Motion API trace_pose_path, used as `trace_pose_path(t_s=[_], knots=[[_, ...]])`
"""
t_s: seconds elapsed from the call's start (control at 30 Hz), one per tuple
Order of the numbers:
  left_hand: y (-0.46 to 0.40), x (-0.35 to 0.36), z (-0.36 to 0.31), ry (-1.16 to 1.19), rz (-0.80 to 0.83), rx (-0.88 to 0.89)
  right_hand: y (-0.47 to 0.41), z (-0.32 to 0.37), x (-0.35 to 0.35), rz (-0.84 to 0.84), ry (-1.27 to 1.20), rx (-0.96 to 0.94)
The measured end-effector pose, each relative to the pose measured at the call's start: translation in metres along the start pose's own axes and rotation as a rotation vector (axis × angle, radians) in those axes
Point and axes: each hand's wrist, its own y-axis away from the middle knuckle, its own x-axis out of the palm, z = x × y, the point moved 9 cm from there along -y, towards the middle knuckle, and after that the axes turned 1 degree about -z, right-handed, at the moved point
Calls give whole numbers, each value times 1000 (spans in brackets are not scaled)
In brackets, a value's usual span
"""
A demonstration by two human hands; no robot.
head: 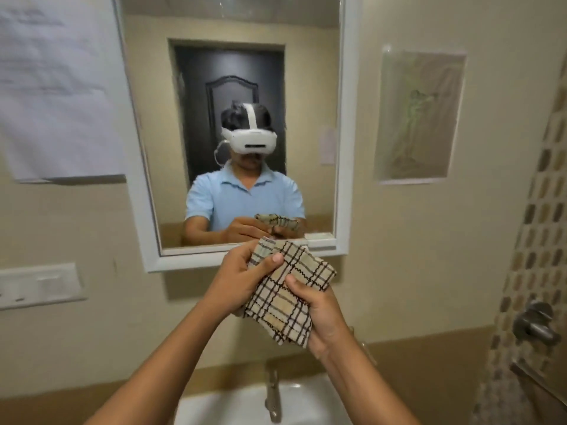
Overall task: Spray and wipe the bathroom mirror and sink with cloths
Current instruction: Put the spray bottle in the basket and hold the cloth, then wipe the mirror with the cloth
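Observation:
A beige cloth with dark checked lines point(288, 289) is held up in front of me, just below the mirror's lower edge. My left hand point(242, 277) grips its upper left part with the thumb on top. My right hand point(319, 311) holds its right side, thumb pressed on the fabric. The white-framed mirror point(348, 148) hangs on the wall ahead and reflects a person holding the cloth. The white sink point(310, 403) lies below my arms, with a metal tap point(273, 397) rising at its back. No spray bottle is in view.
A white paper sheet point(58, 87) is fixed to the wall left of the mirror and a plastic-covered picture point(420, 115) to its right. A white switch plate point(40, 285) sits lower left. Mosaic tiles point(540, 240) and metal shower fittings point(537, 325) stand at the right.

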Motion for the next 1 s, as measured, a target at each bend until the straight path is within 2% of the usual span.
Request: trace_pose_path(t_s=[0.13, 0.33, 0.6, 0.77, 0.87, 1.0], knots=[[-21, -51, -41, -178, -77, 160, -25, 17, 48, 18, -13, -112], [-52, -108, -113, -297, -213, 374, -55, 78, 88, -74, 37, -281], [-78, -183, -210, -746, -659, 639, -63, 207, 138, -121, 155, -596], [-111, -219, -237, -1025, -756, 641, -56, 299, 166, -242, 333, -943], [-128, -221, -245, -1229, -786, 678, -48, 339, 186, -330, 526, -1184], [-147, -234, -238, -1345, -777, 640, -43, 373, 218, -537, 909, -1528]])
